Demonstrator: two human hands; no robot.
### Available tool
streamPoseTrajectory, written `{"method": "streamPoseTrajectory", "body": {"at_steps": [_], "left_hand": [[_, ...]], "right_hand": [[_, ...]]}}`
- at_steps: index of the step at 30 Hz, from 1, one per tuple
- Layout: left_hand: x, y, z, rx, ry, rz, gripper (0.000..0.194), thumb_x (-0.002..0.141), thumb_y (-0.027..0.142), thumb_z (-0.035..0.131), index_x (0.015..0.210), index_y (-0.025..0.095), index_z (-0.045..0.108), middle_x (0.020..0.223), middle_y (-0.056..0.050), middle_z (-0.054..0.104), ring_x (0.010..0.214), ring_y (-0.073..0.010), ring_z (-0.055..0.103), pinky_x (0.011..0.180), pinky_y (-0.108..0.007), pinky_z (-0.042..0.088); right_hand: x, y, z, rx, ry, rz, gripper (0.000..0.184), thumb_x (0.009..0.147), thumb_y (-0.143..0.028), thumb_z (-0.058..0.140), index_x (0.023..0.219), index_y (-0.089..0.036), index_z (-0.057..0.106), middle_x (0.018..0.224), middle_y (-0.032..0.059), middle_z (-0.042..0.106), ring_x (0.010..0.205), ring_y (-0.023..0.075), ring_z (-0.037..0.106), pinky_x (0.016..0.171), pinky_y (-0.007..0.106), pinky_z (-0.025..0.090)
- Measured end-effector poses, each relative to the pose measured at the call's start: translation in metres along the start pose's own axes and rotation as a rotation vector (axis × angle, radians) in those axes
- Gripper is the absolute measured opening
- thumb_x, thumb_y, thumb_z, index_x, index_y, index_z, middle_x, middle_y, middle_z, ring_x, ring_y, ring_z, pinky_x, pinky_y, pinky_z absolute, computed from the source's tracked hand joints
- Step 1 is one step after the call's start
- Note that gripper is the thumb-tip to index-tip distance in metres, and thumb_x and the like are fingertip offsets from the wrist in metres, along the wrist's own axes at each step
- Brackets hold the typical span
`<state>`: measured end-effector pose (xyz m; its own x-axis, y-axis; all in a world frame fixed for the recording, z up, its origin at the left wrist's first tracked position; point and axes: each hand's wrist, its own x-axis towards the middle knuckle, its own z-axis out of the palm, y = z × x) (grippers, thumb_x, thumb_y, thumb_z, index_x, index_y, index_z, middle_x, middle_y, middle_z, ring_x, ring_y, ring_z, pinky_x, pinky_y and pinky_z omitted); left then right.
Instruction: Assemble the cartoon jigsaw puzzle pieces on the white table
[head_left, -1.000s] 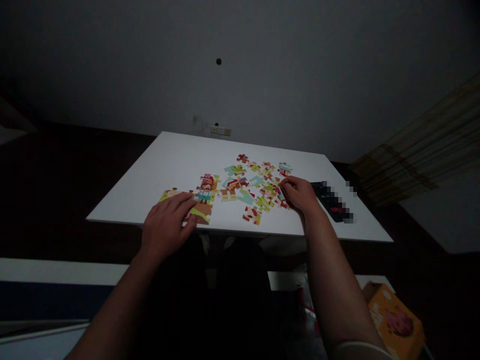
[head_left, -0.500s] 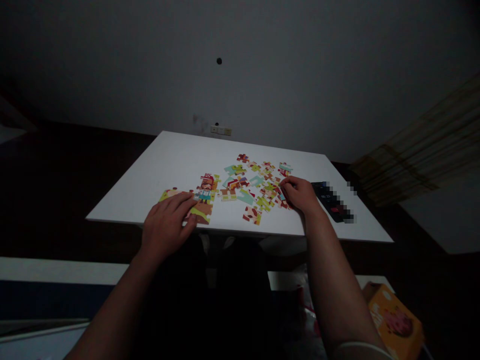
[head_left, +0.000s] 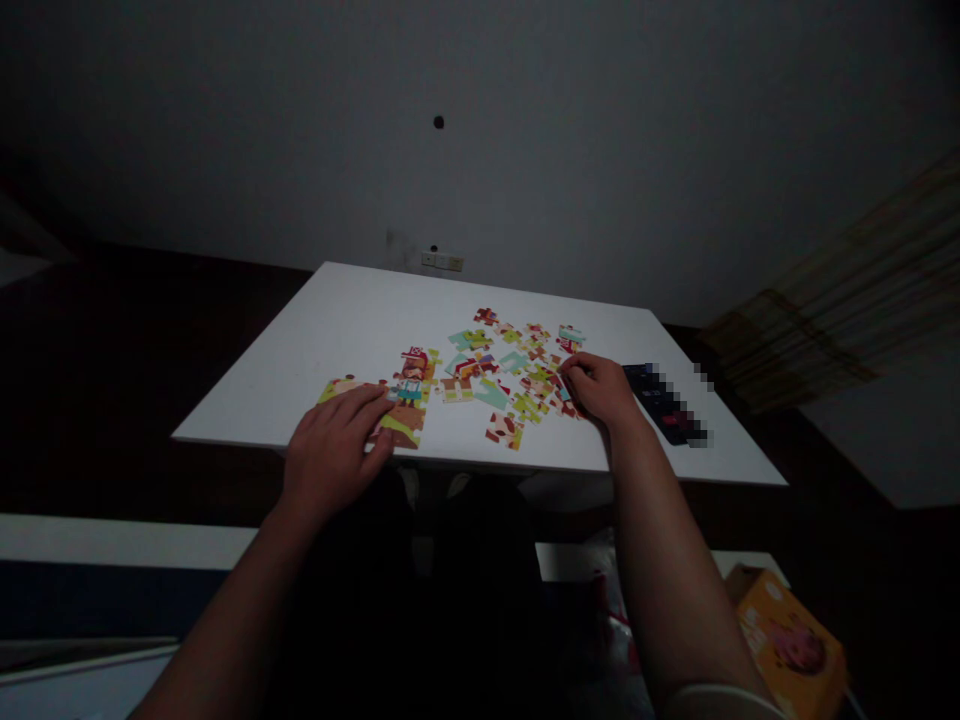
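Note:
My left hand [head_left: 335, 445] lies flat with its fingers stretched over a joined part of a jigsaw puzzle [head_left: 409, 415]. A cartoon figure in a red cap shows on that part, just beyond my fingertips; my hand covers some of the left side. At the right edge of a spread of loose puzzle pieces [head_left: 491, 392] rests my right hand [head_left: 598, 385], its fingers curled and thumb and fingertips close together. Whether a piece is pinched there is hidden. One brown and cream puzzle piece [head_left: 504, 430] lies nearest the front edge, apart from my hands.
A phone [head_left: 660, 400] with a dark screen, partly pixelated, lies right of my right hand on the white table [head_left: 360, 310]. Below the table's right front edge stands an orange box [head_left: 787, 640], beside clear plastic wrapping [head_left: 619, 640]. A wall rises behind the table.

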<state>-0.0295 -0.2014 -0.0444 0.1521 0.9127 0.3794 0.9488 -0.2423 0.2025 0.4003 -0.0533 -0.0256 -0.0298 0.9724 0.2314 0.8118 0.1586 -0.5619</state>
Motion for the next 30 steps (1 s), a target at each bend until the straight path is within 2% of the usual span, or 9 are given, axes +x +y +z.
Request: {"method": "streamPoseTrajectory", "body": {"at_steps": [5, 14, 24, 30], "left_hand": [[0.0004, 0.0001, -0.0003, -0.013, 0.002, 0.000, 0.043, 0.107, 0.036, 0.055, 0.146, 0.030, 0.072, 0.161, -0.008, 0.069, 0.145, -0.0368, 0.065, 0.115, -0.059, 0.053], [-0.0004, -0.0006, 0.0010, 0.017, 0.008, 0.009, 0.043, 0.108, 0.035, 0.055, 0.148, 0.030, 0.070, 0.162, -0.008, 0.068, 0.144, -0.0355, 0.065, 0.115, -0.058, 0.053], [0.0001, -0.0004, 0.0008, 0.030, 0.006, 0.008, 0.043, 0.108, 0.035, 0.054, 0.147, 0.028, 0.072, 0.162, -0.008, 0.068, 0.145, -0.0355, 0.065, 0.115, -0.054, 0.052], [0.0000, 0.0004, 0.0002, 0.007, 0.019, 0.012, 0.043, 0.108, 0.035, 0.055, 0.146, 0.027, 0.073, 0.160, -0.009, 0.069, 0.144, -0.0369, 0.066, 0.113, -0.056, 0.053]], "right_hand": [[0.0010, 0.0035, 0.0009, -0.005, 0.010, -0.040, 0.027, 0.092, -0.035, 0.056, 0.093, -0.026, 0.082, 0.087, 0.0073, 0.082, 0.080, 0.0300, 0.072, 0.078, 0.040, 0.053], [0.0013, 0.0044, 0.0009, 0.000, 0.004, -0.037, 0.029, 0.092, -0.037, 0.056, 0.094, -0.026, 0.082, 0.083, 0.0070, 0.080, 0.077, 0.0297, 0.070, 0.077, 0.041, 0.053], [0.0011, 0.0064, 0.0024, 0.022, 0.011, -0.054, 0.028, 0.091, -0.037, 0.056, 0.092, -0.026, 0.082, 0.088, 0.0071, 0.082, 0.085, 0.0311, 0.074, 0.081, 0.041, 0.054], [0.0006, 0.0066, 0.0023, 0.011, 0.010, -0.052, 0.028, 0.091, -0.037, 0.056, 0.092, -0.026, 0.082, 0.078, 0.0058, 0.078, 0.075, 0.0297, 0.070, 0.075, 0.041, 0.052]]}}
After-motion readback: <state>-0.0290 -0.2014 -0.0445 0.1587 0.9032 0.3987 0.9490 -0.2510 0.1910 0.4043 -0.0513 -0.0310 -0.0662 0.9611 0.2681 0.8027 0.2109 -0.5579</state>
